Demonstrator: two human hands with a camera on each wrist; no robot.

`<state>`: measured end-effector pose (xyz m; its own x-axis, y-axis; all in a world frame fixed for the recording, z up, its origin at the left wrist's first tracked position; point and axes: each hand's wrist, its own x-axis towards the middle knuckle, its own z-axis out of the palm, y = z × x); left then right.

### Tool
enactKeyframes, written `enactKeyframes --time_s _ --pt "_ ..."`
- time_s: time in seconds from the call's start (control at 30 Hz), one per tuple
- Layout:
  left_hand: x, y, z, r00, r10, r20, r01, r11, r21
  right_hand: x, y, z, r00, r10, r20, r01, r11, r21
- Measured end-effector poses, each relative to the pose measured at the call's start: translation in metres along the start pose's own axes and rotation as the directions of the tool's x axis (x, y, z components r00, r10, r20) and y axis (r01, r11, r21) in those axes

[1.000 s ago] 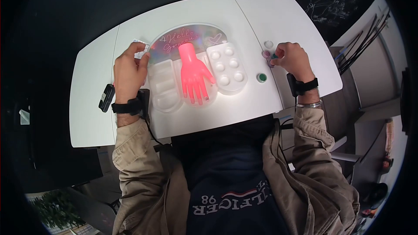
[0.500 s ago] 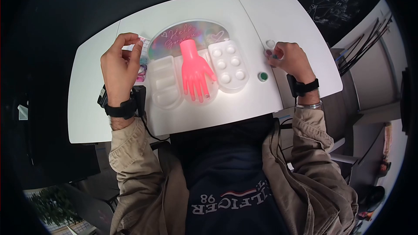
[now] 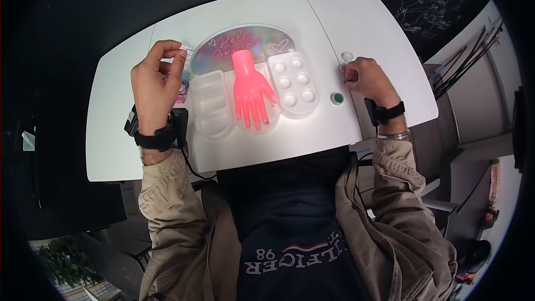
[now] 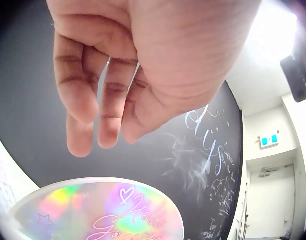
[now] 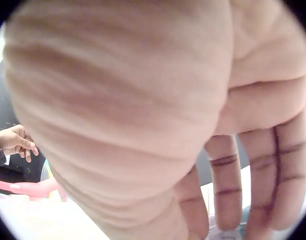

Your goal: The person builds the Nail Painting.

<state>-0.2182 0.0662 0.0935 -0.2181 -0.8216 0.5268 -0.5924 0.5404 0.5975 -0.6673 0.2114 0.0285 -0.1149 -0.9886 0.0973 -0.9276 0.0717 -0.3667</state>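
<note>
Well, on the white table sits a "Hello Gorgeous" organizer. Beside its left edge, the left hand has released, loosely bent fingers. A pink mannequin hand lies centrally. The right hand meets a purplish jar; whether it grips, I cannot tell. Nearby stands a green-filled jar.

Head view: from high on the person, tipped steeply down past the sweatshirt to the white table, far enough back for both forearms.
Left wrist view: tucked close below the left hand, facing out past its fingers to the chalked dark wall.
Right wrist view: so near that the right hand crowds most of it.
Lettered board: shared by head and left wrist.
Pink model hand: shared by head and right wrist.
</note>
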Motion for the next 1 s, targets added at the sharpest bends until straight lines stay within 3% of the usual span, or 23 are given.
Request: enactKeyframes --time_s 0.23,0.33,0.43,0.57,0.67,0.8,1.0 --pt "-0.002 0.006 0.001 0.998 -0.007 0.061 0.011 0.997 -0.071 0.004 -0.008 0.009 0.998 -0.064 -0.002 0.064 0.997 -0.045" --pt "-0.003 0.017 0.001 0.993 -0.040 0.113 0.046 0.998 -0.046 0.006 -0.025 0.006 0.959 -0.237 -0.157 0.249 0.966 0.066" --pt "-0.004 0.014 0.006 0.992 0.007 0.124 -0.011 1.000 0.028 0.002 -0.066 0.002 0.946 -0.266 -0.186 0.302 0.930 0.209" --pt "-0.003 0.010 0.013 0.985 0.166 0.040 -0.165 0.986 -0.035 0.004 -0.092 0.008 0.913 -0.345 -0.216 0.390 0.895 0.217" --pt "-0.004 0.018 0.005 0.992 0.077 0.097 -0.074 0.997 -0.031 0.017 -0.107 0.007 0.906 -0.367 -0.209 0.406 0.892 0.197" --pt "-0.005 0.012 0.009 0.985 0.166 0.039 -0.165 0.986 -0.032 0.040 -0.120 0.016 0.884 -0.411 -0.224 0.449 0.880 0.155" --pt "-0.006 0.012 0.001 0.989 0.138 0.048 -0.135 0.989 -0.064 0.067 -0.132 0.031 0.886 -0.459 -0.073 0.464 0.881 0.089"
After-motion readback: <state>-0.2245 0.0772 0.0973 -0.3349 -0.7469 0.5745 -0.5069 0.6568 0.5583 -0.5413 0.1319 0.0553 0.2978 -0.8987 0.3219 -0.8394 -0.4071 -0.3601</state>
